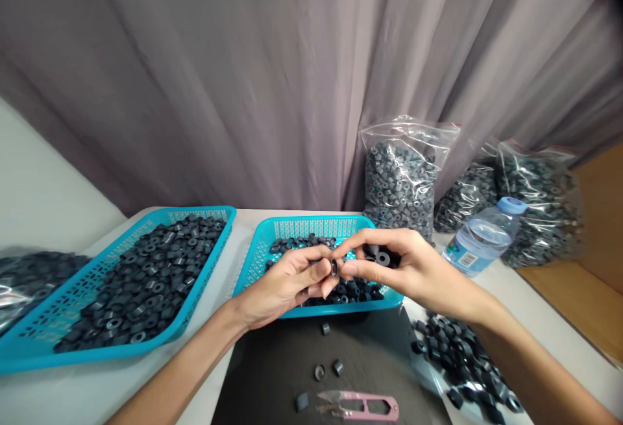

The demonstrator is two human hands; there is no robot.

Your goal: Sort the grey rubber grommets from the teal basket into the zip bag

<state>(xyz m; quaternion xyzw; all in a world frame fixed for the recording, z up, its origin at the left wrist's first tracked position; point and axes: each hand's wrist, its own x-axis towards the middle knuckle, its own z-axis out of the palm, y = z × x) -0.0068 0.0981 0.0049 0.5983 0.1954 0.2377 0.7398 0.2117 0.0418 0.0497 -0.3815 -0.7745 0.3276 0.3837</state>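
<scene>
Dark grey rubber-like rings fill this workbench scene, seen from above the person's own hands. The left hand (287,282) and the right hand (399,266) meet in front of the chest, together pinching one small ring (335,267) between thumbs and fingertips; both hands are closed on it, and the right hand also cups a few more rings (382,257) in its palm. The ring looks light, stiff and small, with a smooth rim that could slip, so it is probably best held by its outer edge, as it is now. Just behind the hands sits a turquoise basket (272,233) partly filled with rings. Farther to the left lies a larger turquoise tray (29,353), heaped with them. Below the hands, on a black mat (272,373), lie a few loose rings and pink thread snips (363,405). To the right of the right forearm more rings spill from a clear bag (462,360). Beyond the right hand stand a plastic water bottle (481,237) and full bags of rings (402,178), against a grey curtain (243,87).
</scene>
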